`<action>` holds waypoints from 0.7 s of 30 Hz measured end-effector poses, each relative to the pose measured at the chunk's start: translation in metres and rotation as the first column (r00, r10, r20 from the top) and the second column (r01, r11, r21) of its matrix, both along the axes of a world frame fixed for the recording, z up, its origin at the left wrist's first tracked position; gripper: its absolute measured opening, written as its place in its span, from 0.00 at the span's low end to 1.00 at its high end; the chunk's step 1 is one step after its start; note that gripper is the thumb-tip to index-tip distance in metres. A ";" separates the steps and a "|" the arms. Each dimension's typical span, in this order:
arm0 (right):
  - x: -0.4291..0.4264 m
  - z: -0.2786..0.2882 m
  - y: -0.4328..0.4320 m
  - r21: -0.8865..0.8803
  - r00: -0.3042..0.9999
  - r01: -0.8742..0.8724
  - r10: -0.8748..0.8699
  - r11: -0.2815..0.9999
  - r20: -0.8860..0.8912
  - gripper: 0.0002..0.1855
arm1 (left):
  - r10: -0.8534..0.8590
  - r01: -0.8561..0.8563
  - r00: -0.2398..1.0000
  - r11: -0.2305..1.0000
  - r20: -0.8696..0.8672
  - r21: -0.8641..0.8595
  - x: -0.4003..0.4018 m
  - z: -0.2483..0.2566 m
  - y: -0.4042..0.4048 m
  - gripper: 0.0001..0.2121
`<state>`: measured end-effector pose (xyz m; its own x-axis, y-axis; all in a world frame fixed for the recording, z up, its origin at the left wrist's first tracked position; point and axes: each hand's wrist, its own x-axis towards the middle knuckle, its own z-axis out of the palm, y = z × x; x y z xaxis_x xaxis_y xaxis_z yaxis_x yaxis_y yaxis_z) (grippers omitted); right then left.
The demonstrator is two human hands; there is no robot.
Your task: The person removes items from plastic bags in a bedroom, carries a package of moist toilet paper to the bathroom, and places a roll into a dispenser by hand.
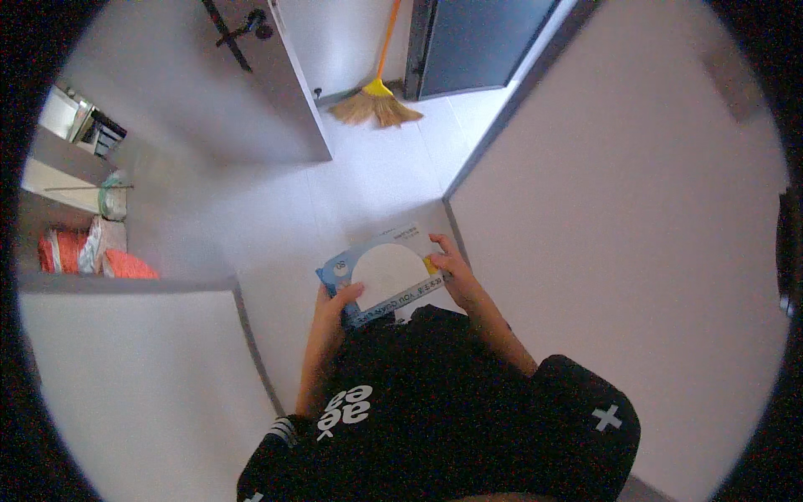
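Observation:
A flat package (392, 273) in blue, white and grey, bearing writing and a large pale round area, is held close before my black shirt. My left hand (335, 301) grips its left end, the thumb lying on the upper face. At the right end, my right hand (450, 267) holds the edge near a small yellow patch, with thumb and fingers around it. The underside of the package and most of the fingers beneath it are hidden. Whether it is a box or a soft pack, I cannot tell.
A straw broom (376, 106) stands against the far wall beside a dark door (477, 47). An open door leaf (257, 94) with a black handle is at upper left. Shelves with red bags (66, 251) are at far left. Walls flank me on both sides.

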<state>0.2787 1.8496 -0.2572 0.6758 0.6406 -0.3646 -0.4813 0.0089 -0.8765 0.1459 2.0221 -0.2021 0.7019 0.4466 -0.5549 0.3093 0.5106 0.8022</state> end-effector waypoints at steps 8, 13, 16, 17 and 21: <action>0.141 0.003 0.048 0.281 0.951 0.307 -0.300 0.909 -0.069 0.35 | -0.360 0.341 0.922 0.930 0.142 0.139 0.200 0.011 0.085 0.32; 0.206 -0.039 0.061 0.451 0.860 0.449 -0.511 0.772 0.018 0.37 | -0.654 0.577 0.737 0.740 0.170 0.346 0.320 0.007 0.110 0.32; 0.240 -0.055 0.075 0.398 0.818 0.563 -0.559 0.725 -0.139 0.41 | -0.691 0.632 0.704 0.715 0.166 0.298 0.373 -0.001 0.115 0.28; 0.246 -0.056 0.084 0.393 0.820 0.564 -0.546 0.726 -0.170 0.42 | -0.671 0.628 0.725 0.736 0.152 0.254 0.383 -0.002 0.121 0.27; 0.229 -0.044 0.092 0.428 0.801 0.578 -0.582 0.694 -0.139 0.39 | -0.691 0.650 0.694 0.722 0.201 0.237 0.385 0.011 0.124 0.23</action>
<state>0.5081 1.9418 -0.3013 0.9678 0.2058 -0.1452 -0.2466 0.6573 -0.7121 0.5307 2.1462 -0.1912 0.9489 -0.1439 -0.2810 0.2994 0.1276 0.9456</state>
